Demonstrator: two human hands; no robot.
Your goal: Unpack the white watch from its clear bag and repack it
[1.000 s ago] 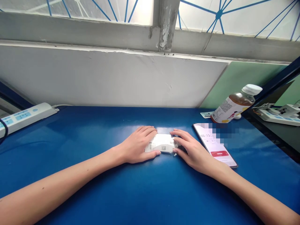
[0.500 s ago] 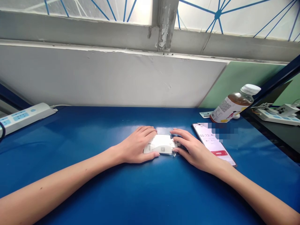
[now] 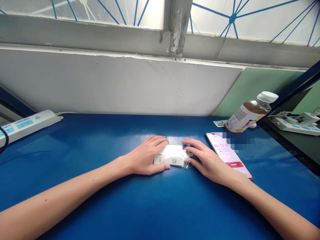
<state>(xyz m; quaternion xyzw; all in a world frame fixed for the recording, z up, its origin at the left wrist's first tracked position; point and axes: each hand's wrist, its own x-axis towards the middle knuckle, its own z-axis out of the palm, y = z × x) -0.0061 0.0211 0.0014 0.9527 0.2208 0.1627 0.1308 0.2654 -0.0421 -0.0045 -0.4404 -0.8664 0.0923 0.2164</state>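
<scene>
A small flat white packet [image 3: 172,156] in clear plastic lies on the blue tabletop, printed with a barcode and a square code. My left hand [image 3: 148,155] grips its left end, thumb along the near edge and fingers over the far edge. At the other end, my right hand [image 3: 201,156] has its thumb and fingertips curled around the clear plastic. A short beaded chain shows beside the right thumb. What lies under the left palm is hidden.
A phone [image 3: 231,156] with a running timer lies just right of my right hand. Behind it stand a drink bottle [image 3: 247,115] and a small card [image 3: 220,123]. Power strips sit at the left [image 3: 30,125] and right [image 3: 297,126]. A wall closes off the back.
Both hands keep the same hold on the packet. The whole view has shifted very slightly, and the phone's timer has advanced.
</scene>
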